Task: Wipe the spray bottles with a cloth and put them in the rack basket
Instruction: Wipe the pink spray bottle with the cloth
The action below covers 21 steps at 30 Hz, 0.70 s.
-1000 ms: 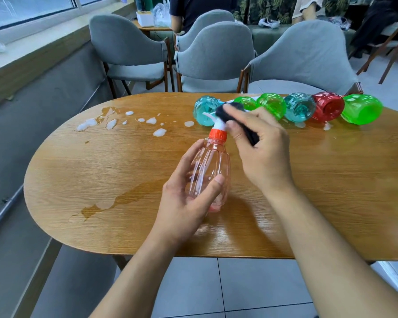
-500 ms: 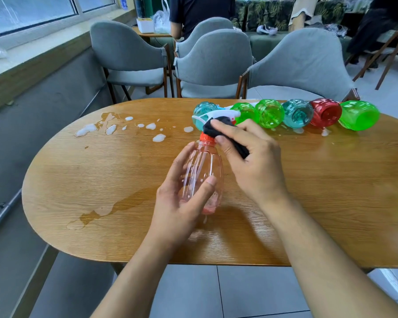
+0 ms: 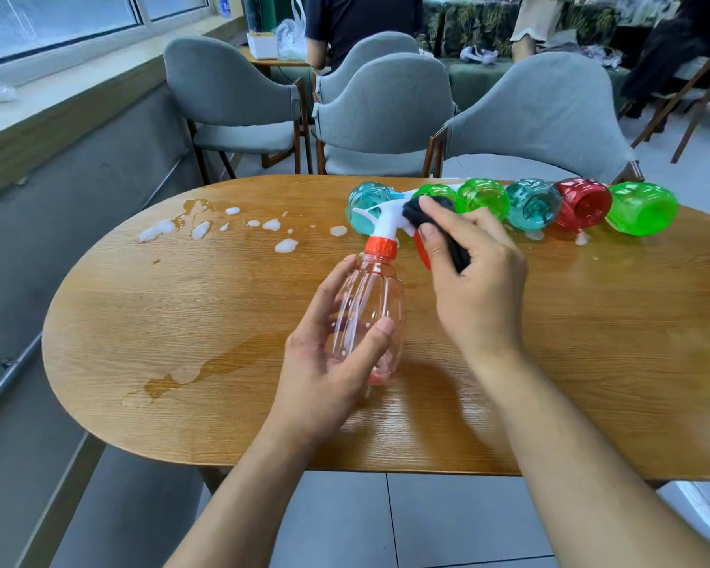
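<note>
- The pink spray bottle (image 3: 367, 317) stands tilted near the front-centre of the tabletop (image 3: 189, 321); whether its base touches the wood cannot be told.
- Risk: the bottle body looks wet and smooth, so it may slip through the holding fingers if the wiping pressure pushes sideways on the nozzle.
- Risk: a wide stroke may knock the row of bottles (image 3: 533, 205) lying just behind the pink spray bottle; they are round and could roll.
- Risk: foam patches (image 3: 285, 244) left of the pink spray bottle could re-soil it if it is set down there.
- Left hand (image 3: 328, 358): fingers and thumb curled round the bottle body, forearm reaching in from below.
- Right hand (image 3: 474, 272): pinches a dark cloth (image 3: 435, 227) against the white trigger head (image 3: 388, 217), wrist raised.
- The rack basket is not in view.
</note>
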Motion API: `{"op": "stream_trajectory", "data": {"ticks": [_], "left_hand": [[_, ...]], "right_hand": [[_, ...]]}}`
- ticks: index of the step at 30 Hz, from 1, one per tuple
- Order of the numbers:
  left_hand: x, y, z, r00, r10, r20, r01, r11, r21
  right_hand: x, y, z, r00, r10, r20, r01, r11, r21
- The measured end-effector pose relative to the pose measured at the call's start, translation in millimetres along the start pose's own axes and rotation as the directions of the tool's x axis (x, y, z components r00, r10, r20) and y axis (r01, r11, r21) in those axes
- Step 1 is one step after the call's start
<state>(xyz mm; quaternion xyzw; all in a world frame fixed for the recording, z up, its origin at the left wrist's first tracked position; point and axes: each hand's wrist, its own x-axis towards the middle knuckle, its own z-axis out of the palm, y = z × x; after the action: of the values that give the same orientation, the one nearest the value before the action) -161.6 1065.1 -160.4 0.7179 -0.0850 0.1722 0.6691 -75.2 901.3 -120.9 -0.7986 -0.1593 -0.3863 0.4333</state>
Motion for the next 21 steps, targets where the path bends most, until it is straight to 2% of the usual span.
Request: {"op": "stream_trajectory", "data": {"ticks": [1,4,6,10,13,16,21], "left_hand": [[0,-1,0,1.000,0.001,0.002,-0.001,1.000,0.002],[1,-1,-1,1.000,0.008,-0.022,-0.008,1.000,0.007],[1,0,-1,0.999,0.007,-0.033,-0.007,1.000,-0.001],[3,3,-4,0.998,-0.007,-0.065,0.006,1.000,-0.026],[3,3,-5,0.999,-0.011,-0.048,0.011,1.000,-0.015],[2,3,0,1.000,0.004,-0.029,-0.005,1.000,-0.018],[4,-1,-5,0.996,-0.017,-0.086,0.015,0.999,-0.032]], "right_hand": [[-1,-1,0,1.000,-0.011,0.007,0.011,1.000,-0.001],[-9,-10,4,0.980,-0.123,0.157,0.108,0.989,0.100],[-9,-9,6,0.970,-0.156,0.184,0.140,0.986,0.095],[2,12,-3,1.000,0.007,0.017,-0.006,0.999,-0.046],[8,13,-12,0.997,-0.033,-0.064,0.032,0.999,-0.022],[6,9,-12,0.991,-0.134,0.018,0.135,0.991,-0.012],[-6,17,-3,0.966,-0.168,0.199,0.181,0.982,-0.050]]}}
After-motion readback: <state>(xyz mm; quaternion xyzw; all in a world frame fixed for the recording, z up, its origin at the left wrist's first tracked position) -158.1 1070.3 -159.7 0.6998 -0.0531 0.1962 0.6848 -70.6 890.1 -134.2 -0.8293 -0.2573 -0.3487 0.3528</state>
